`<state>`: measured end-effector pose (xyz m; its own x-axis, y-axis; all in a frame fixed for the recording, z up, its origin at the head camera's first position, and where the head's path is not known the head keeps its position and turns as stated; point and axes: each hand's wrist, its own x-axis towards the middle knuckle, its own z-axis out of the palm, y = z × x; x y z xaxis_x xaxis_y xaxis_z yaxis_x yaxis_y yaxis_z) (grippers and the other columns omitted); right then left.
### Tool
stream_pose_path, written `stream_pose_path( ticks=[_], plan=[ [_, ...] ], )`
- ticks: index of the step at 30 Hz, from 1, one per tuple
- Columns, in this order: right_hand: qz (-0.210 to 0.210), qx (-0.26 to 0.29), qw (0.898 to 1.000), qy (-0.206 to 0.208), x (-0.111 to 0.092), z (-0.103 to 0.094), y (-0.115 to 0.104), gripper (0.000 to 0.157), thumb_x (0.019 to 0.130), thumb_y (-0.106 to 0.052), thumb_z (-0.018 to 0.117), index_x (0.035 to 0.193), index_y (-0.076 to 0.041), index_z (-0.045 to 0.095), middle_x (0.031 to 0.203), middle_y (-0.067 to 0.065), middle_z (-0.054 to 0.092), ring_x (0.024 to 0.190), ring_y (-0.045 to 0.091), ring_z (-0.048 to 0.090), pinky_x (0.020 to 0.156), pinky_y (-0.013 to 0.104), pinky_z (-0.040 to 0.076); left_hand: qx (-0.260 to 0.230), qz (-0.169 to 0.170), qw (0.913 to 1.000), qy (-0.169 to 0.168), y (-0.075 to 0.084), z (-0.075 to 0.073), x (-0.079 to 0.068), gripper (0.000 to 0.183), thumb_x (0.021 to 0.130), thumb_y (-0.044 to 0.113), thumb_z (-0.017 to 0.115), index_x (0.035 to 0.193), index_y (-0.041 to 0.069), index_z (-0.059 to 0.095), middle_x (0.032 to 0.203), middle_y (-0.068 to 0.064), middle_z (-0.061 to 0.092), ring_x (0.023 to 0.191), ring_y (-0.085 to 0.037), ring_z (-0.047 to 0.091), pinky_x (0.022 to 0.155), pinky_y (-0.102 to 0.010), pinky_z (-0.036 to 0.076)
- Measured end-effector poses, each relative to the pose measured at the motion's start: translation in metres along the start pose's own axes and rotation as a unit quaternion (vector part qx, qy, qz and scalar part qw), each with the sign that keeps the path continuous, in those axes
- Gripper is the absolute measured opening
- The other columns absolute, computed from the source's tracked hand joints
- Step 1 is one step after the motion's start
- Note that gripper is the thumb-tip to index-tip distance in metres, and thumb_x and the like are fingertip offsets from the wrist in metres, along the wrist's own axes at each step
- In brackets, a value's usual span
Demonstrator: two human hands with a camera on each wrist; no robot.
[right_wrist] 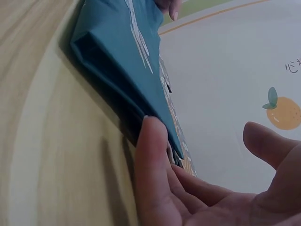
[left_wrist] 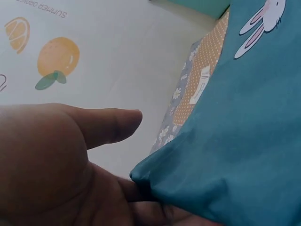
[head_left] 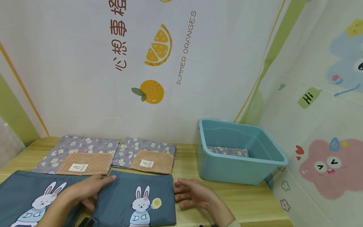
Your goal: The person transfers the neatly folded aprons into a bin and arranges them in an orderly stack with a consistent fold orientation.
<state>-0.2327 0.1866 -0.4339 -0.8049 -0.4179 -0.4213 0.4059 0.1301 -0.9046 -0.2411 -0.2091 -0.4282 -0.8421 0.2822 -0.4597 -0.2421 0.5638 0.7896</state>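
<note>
A folded dark blue cloth [head_left: 113, 201] with a rabbit print lies on the table between my two hands. At its left edge my left hand [head_left: 85, 190] has its fingers tucked under the corner, partly hidden by the fabric. The left thumb [left_wrist: 113, 126] is extended and stands apart from the cloth in the left wrist view. My right hand [head_left: 194, 194] is on the opposite side, its thumb spread and fingertips [right_wrist: 153, 141] right at the folded layers of the edge. To the left, a second dark blue rabbit cloth [head_left: 20, 192] lies partly beneath my left forearm.
Behind are two folded grey daisy-print cloths with tan dotted pockets, a left one [head_left: 96, 145] and a right one [head_left: 161, 148]. A light blue plastic bin [head_left: 227, 170] at the right holds another daisy-print cloth [head_left: 229, 151]. A printed white curtain [head_left: 85, 94] hangs along the table's back.
</note>
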Motion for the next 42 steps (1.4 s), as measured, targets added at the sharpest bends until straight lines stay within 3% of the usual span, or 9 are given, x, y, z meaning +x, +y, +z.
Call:
stream_pose_path(
  ticks=[7, 14, 16, 21, 23, 28, 35, 42],
  plan=[
    [0.004, 0.004, 1.0, -0.005, 0.002, 0.002, -0.001, 0.051, 0.102, -0.048, 0.054, 0.126, -0.003, 0.059, 0.107, 0.002, 0.066, 0.082, 0.012, 0.062, 0.064, 0.025, 0.058, -0.009, -0.005, 0.9999, 0.011, 0.019, 0.006, -0.017, 0.09, 0.106, 0.054, 0.04, 0.148, -0.022, 0.021, 0.111, -0.02, 0.065, 0.083, -0.025, 0.071, 0.063, -0.044, 0.063],
    [-0.002, 0.004, 1.0, -0.014, 0.003, 0.004, -0.001, 0.036, 0.103, -0.045, 0.054, 0.113, -0.012, 0.063, 0.094, -0.003, 0.063, 0.078, 0.011, 0.06, 0.063, 0.025, 0.057, -0.027, -0.006, 0.9995, 0.014, 0.022, 0.009, -0.021, 0.079, 0.108, 0.049, 0.037, 0.145, -0.021, 0.03, 0.104, -0.017, 0.068, 0.082, -0.025, 0.073, 0.062, -0.043, 0.063],
    [-0.003, -0.004, 1.0, -0.016, 0.003, 0.004, -0.001, 0.036, 0.103, -0.044, 0.054, 0.117, -0.011, 0.062, 0.093, -0.003, 0.063, 0.078, 0.011, 0.06, 0.065, 0.026, 0.056, -0.029, -0.005, 0.9995, 0.012, 0.022, 0.008, -0.021, 0.079, 0.108, 0.049, 0.037, 0.145, -0.02, 0.031, 0.104, -0.016, 0.068, 0.082, -0.026, 0.073, 0.062, -0.044, 0.063],
    [-0.007, -0.041, 0.999, -0.016, 0.0, 0.004, -0.002, 0.057, 0.102, -0.044, 0.056, 0.146, -0.007, 0.05, 0.099, 0.002, 0.063, 0.083, 0.013, 0.062, 0.067, 0.026, 0.056, -0.029, -0.004, 0.9995, 0.005, 0.021, 0.007, -0.021, 0.08, 0.108, 0.049, 0.036, 0.147, -0.02, 0.027, 0.109, -0.017, 0.068, 0.084, -0.029, 0.074, 0.062, -0.044, 0.063],
    [-0.008, -0.049, 0.999, -0.018, -0.001, 0.004, -0.003, 0.061, 0.102, -0.044, 0.056, 0.151, -0.009, 0.045, 0.101, 0.004, 0.064, 0.085, 0.013, 0.064, 0.068, 0.026, 0.056, -0.027, -0.007, 0.9996, 0.006, 0.021, 0.006, -0.02, 0.081, 0.108, 0.049, 0.037, 0.148, -0.02, 0.024, 0.112, -0.019, 0.068, 0.084, -0.029, 0.074, 0.063, -0.044, 0.063],
    [-0.018, -0.036, 0.998, -0.045, -0.005, 0.005, -0.007, 0.055, 0.103, -0.04, 0.057, 0.151, -0.015, 0.045, 0.114, 0.007, 0.069, 0.097, 0.019, 0.071, 0.073, 0.031, 0.058, -0.016, -0.018, 0.9996, 0.013, 0.021, 0.007, -0.019, 0.088, 0.106, 0.052, 0.04, 0.15, -0.02, 0.017, 0.12, -0.029, 0.06, 0.085, -0.025, 0.072, 0.063, -0.042, 0.063],
    [-0.025, 0.023, 0.994, -0.107, -0.011, 0.005, -0.012, 0.055, 0.104, -0.032, 0.056, 0.154, -0.018, 0.036, 0.133, 0.014, 0.063, 0.109, 0.03, 0.07, 0.08, 0.043, 0.06, -0.011, -0.027, 0.9996, 0.008, 0.022, 0.009, -0.018, 0.096, 0.105, 0.054, 0.041, 0.15, -0.023, 0.005, 0.131, -0.043, 0.047, 0.09, -0.028, 0.072, 0.067, -0.043, 0.063],
    [-0.019, 0.044, 0.994, -0.1, -0.008, 0.009, -0.007, 0.06, 0.103, -0.03, 0.058, 0.155, -0.02, 0.03, 0.139, 0.019, 0.055, 0.116, 0.033, 0.065, 0.086, 0.054, 0.058, -0.009, -0.026, 0.9996, 0.01, 0.022, 0.01, -0.017, 0.097, 0.104, 0.055, 0.041, 0.15, -0.022, 0.005, 0.132, -0.043, 0.046, 0.09, -0.026, 0.071, 0.066, -0.042, 0.063]
  ],
)
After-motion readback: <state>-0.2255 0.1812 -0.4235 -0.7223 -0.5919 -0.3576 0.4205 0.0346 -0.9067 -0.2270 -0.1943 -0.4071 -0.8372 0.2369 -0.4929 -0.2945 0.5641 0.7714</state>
